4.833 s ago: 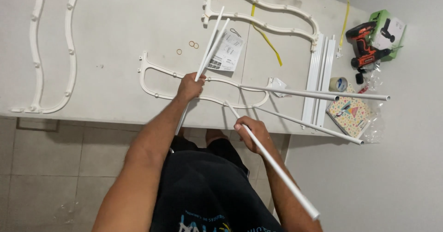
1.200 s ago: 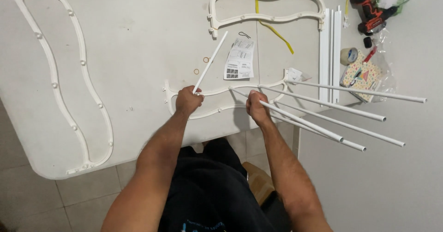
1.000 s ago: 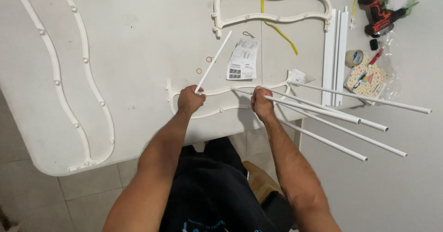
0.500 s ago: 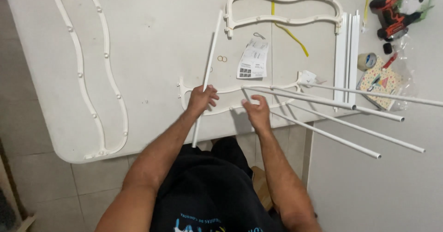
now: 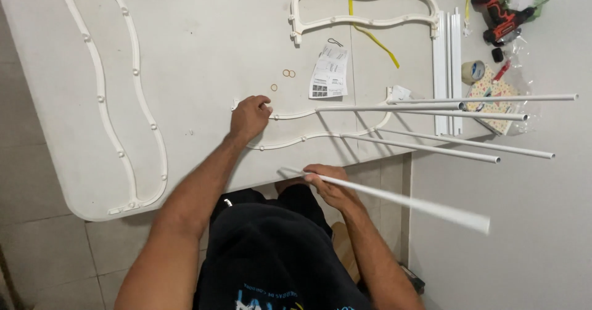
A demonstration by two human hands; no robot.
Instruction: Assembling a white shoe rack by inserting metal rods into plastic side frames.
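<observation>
White surface [image 5: 203, 45] fills most of the head view, a pale table top with a rounded near corner over a tiled floor [image 5: 37, 248]. On its left side lies a long wavy white frame [image 5: 132, 94] studded with small pegs, and a second wavy frame [image 5: 364, 5] lies at the far edge. A third wavy frame [image 5: 320, 125] sits near the front edge, and four white tubes [image 5: 456, 110] stick out of it to the right, past the surface's edge and over the grey floor. The left hand [image 5: 248, 118] presses closed on the left end of this frame, fingers curled over its rail. The right hand [image 5: 330, 183] is below the surface's edge, just in front of the person's lap, wrapped around a loose white tube [image 5: 394, 200] near its left end; the tube slants to the right and is blurred. A bundle of straight white rails [image 5: 447, 69] lies upright in the picture beside the far frame. At the far right corner are an orange and black drill [image 5: 499, 11], a clear plastic bag [image 5: 496, 91] with a patterned card and small bits inside that I cannot make out, and a roll of tape [image 5: 473, 71]. A folded paper leaflet [image 5: 330, 71] lies mid-surface, with three small rings [image 5: 285, 76] just left of it.
</observation>
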